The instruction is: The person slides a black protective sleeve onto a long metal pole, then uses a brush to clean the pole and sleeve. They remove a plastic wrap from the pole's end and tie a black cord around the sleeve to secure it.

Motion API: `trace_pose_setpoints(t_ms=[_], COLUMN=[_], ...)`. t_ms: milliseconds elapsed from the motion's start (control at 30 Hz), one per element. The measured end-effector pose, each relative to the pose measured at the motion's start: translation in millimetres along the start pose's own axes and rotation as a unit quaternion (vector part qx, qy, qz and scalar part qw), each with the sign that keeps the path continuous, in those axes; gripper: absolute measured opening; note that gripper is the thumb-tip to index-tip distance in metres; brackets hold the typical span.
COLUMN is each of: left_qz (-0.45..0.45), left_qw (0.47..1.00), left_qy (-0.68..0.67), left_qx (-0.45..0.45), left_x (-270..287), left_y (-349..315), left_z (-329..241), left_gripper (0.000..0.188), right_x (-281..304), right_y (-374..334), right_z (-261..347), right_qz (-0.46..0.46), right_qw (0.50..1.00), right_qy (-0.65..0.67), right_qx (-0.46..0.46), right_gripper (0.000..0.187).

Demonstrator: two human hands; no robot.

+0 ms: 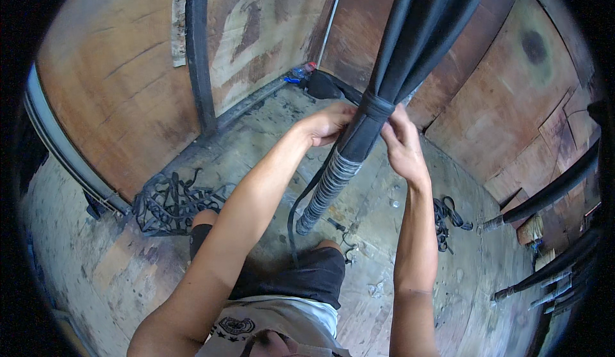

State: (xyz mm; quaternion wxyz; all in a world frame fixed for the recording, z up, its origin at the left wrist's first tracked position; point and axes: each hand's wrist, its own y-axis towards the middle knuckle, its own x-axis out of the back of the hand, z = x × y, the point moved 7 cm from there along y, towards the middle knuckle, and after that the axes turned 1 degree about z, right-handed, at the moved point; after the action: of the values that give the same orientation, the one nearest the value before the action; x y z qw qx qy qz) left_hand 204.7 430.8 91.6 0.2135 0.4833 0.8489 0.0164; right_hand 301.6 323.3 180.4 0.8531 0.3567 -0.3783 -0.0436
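A long bundle of gathered black sheeting comes down at a slant from the top of the head view. A black band cinches it, and below that its tail is wound with grey, ridged wrapping. From the left side, my left hand is closed against the bundle at the band, its fingertips hidden behind. A loose black strip trails down from near that hand. My right hand curls around the opposite side, thumb toward the band; its fingertips are partly hidden.
A tangled heap of black strips lies on the floor at left, a smaller coil at right. More wrapped black bundles slant in from the right. Wooden panels form the walls; a dark post stands at left.
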Motion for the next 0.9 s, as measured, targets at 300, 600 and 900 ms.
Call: trace_pose_setpoints(t_ms=[300,600,900], left_qz=[-0.086,-0.121,0.028], left_qw=[0.984,0.843,0.992], left_qy=[0.154,0.481,0.015], left_qx=[-0.032,-0.207,-0.125], left_x=[3.2,-109.3,-61.7], left_y=[14.1,-12.3,11.4], left_z=[-12.5,-52.0,14.5], left_gripper=[0.027,0.065,0.030], right_x=[5.0,-43.9,-4.9], right_y=[-36.2,-84.9,-96.1], right_z=[20.4,32.5,72.9], right_qz=[-0.082,-0.014,0.026], right_qw=[0.927,0.927,0.970], right_qy=[-0.366,-0.364,-0.225], right_qx=[-0.024,-0.088,-0.087], right_gripper=[0.012,0.013,0.039])
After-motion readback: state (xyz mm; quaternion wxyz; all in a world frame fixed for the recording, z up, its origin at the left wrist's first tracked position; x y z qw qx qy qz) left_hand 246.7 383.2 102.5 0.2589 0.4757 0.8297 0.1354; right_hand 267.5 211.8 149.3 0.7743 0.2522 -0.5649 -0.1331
